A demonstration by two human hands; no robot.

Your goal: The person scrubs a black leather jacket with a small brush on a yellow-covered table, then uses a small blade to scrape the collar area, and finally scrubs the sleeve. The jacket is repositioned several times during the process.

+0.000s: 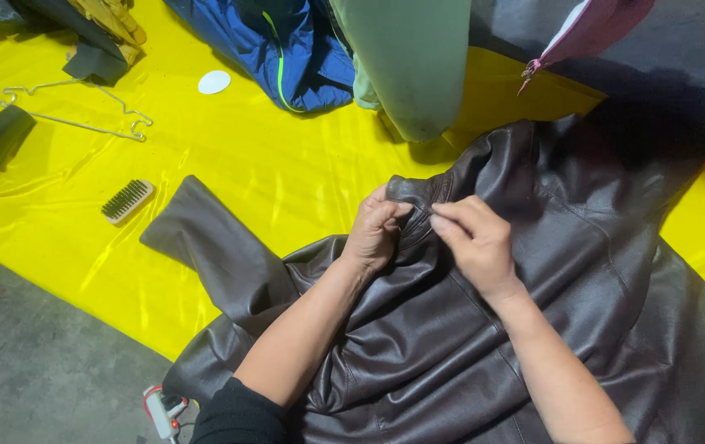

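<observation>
On yellow sheet [287,181], dark leather jacket [583,271] spread under both hands; left hand [375,230] and right hand [477,238] close together, pinching collar fold [418,193].

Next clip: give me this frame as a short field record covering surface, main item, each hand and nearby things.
surface: yellow sheet spread over a grey floor
main item: dark brown leather jacket, crumpled, one sleeve lying out to the left
left hand: closed on a fold of the jacket near its collar
right hand: fingers pinching the same fold
nearby: brush, wire hanger, white disc, blue garment, pale green garment
</observation>
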